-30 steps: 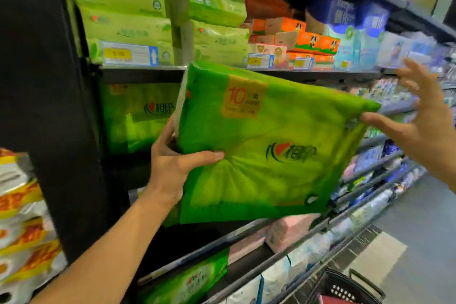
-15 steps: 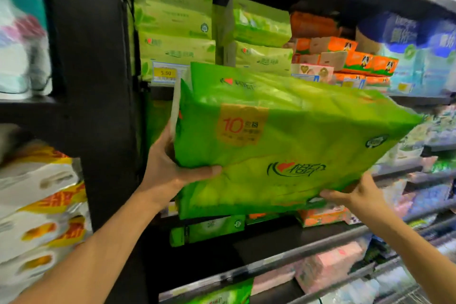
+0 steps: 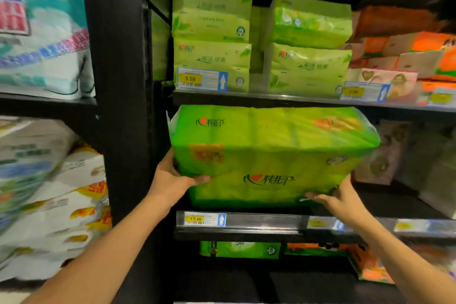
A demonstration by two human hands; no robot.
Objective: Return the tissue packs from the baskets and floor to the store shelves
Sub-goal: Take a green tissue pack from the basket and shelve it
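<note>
Big green pack going into the middle shelf!
The tissue pack (image 3: 271, 153) lies long axis left-right, just past the shelf edge (image 3: 259, 221). Left hand (image 3: 172, 180) grips its near-left corner, right hand (image 3: 338, 198) cups the near-right underside; push goes straight away, far-side.

Lg bright-green tissue pack (image 3: 271, 153), red-heart logo, orange sticker at 9 o'clock end, lies level lengthwise in middle shelf (image 3: 259, 223) bay.

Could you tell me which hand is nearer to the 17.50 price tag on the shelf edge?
Left. The left hand sits above the 17.50 price tag; the right hand is far off to its right.
</note>
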